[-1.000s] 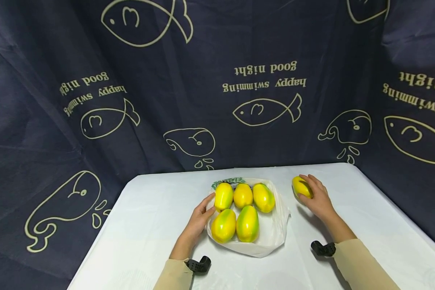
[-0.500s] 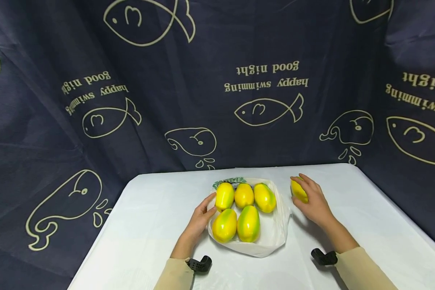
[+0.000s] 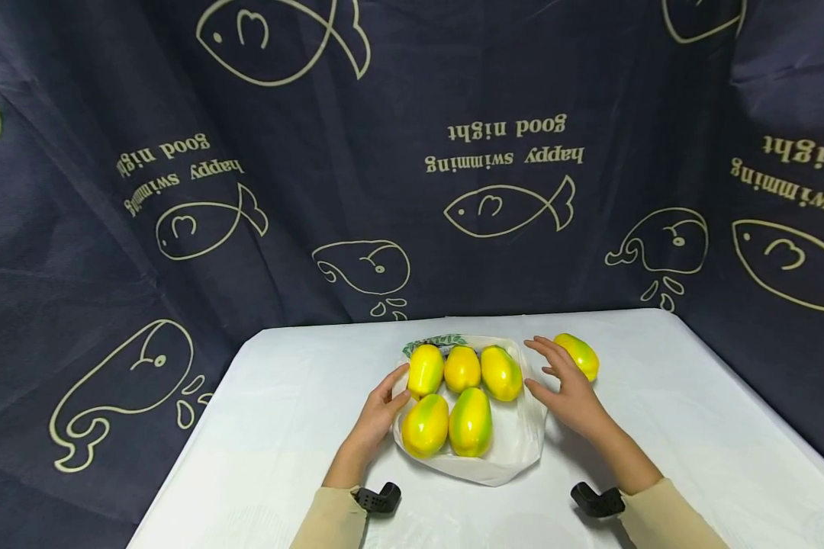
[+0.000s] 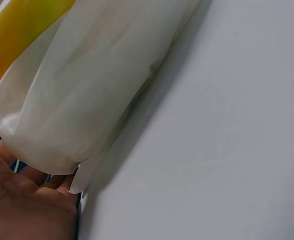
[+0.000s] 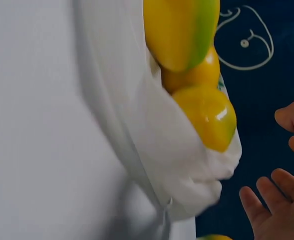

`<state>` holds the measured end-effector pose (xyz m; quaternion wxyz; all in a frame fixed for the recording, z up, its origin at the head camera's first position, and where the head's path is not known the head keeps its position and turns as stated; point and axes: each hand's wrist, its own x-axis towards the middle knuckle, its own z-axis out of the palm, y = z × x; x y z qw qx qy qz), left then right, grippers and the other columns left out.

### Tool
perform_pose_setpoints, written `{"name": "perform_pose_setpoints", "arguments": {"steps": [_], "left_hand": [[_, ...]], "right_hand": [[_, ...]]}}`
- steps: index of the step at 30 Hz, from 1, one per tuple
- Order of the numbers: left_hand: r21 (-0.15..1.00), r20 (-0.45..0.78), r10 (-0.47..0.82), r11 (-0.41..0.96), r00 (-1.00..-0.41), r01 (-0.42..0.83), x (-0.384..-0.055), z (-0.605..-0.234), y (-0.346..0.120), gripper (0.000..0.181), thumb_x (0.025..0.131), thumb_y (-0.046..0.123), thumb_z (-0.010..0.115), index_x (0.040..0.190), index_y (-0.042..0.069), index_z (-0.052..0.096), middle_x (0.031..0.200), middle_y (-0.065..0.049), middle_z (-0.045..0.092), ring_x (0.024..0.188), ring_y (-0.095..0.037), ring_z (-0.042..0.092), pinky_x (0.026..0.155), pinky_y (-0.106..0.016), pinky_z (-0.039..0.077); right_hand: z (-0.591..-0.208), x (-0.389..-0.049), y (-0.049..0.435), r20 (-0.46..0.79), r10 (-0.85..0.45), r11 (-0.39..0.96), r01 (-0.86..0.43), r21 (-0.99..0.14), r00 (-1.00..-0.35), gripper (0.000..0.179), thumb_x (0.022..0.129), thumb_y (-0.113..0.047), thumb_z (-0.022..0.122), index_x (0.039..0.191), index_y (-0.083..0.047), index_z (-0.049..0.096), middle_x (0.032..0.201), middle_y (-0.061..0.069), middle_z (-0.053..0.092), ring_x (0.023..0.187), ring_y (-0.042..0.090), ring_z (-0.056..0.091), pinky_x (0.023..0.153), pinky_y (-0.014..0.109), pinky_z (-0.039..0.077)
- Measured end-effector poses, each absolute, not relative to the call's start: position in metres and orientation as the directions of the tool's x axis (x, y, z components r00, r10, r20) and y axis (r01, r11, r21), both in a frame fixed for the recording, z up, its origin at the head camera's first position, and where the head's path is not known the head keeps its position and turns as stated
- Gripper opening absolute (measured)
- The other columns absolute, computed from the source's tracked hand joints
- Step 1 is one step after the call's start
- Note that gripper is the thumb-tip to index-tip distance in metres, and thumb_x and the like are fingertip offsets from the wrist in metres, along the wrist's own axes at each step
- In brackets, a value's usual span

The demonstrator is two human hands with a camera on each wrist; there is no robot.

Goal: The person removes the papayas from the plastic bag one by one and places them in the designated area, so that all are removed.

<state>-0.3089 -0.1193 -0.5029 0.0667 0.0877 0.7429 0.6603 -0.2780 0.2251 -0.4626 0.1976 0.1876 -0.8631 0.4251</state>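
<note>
A white plastic bag lies spread wide on the table with several yellow-green mangoes resting in it. My left hand rests against the bag's left side, thumb and index finger apart near the rim; in the left wrist view the bag hides some fingertips. At the bag's right rim, my right hand holds nothing, its fingers spread and lifted. Just beyond that hand, one mango lies on the table outside the bag, partly covered by the hand.
The white-covered table extends around the bag on every side. Behind it hangs a dark blue curtain printed with fish, whales and upside-down lettering. Black wrist cameras sit on both forearms.
My right hand first moved a mango slightly left, then let it go and moved left to the bag's right rim. The left hand has stayed in place.
</note>
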Motion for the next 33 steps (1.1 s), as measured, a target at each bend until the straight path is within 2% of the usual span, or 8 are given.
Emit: {"name": "perform_pose_setpoints", "arguments": {"steps": [7,12,23,33], "left_hand": [[0.992,-0.01,0.202,0.128,-0.979,0.016,-0.307,-0.503,-0.118,0.053,0.1,0.017,0.055,0.151,0.025,0.044,0.167,-0.007,0.023,0.157,-0.033,0.008,0.127,-0.057,0.005],[0.992,-0.011,0.199,0.124,-0.98,0.015,-0.308,-0.503,-0.118,0.052,0.1,0.017,0.056,0.151,0.026,0.045,0.167,-0.006,0.024,0.157,-0.032,0.008,0.127,-0.056,0.006],[0.991,-0.009,0.195,0.13,-0.981,0.017,-0.307,-0.501,-0.118,0.053,0.1,0.017,0.056,0.151,0.025,0.046,0.167,-0.006,0.026,0.157,-0.032,0.01,0.127,-0.056,0.007],[0.991,-0.013,0.193,0.13,-0.981,0.012,-0.307,-0.5,-0.118,0.052,0.1,0.017,0.056,0.15,0.026,0.046,0.167,-0.005,0.026,0.157,-0.032,0.01,0.127,-0.057,0.007]], "right_hand": [[-0.464,-0.278,0.211,0.481,-0.18,0.503,-0.501,-0.705,-0.858,0.063,0.087,-0.002,0.073,0.145,-0.007,0.048,0.149,0.018,0.046,0.134,0.041,0.048,0.096,0.054,0.055],[-0.47,-0.283,0.206,0.445,-0.18,0.516,-0.47,-0.716,-0.877,0.062,0.087,-0.005,0.074,0.144,-0.005,0.048,0.145,0.018,0.05,0.13,0.044,0.052,0.095,0.052,0.056],[-0.481,-0.287,0.201,0.297,-0.151,0.562,-0.329,-0.759,-0.943,0.068,0.09,-0.024,0.074,0.149,-0.011,0.042,0.151,0.018,0.045,0.138,0.041,0.045,0.105,0.056,0.049],[-0.486,-0.293,0.194,0.297,-0.15,0.638,-0.322,-0.699,-0.943,0.07,0.087,-0.022,0.078,0.147,-0.012,0.045,0.153,0.02,0.042,0.139,0.041,0.044,0.102,0.055,0.052]]}}
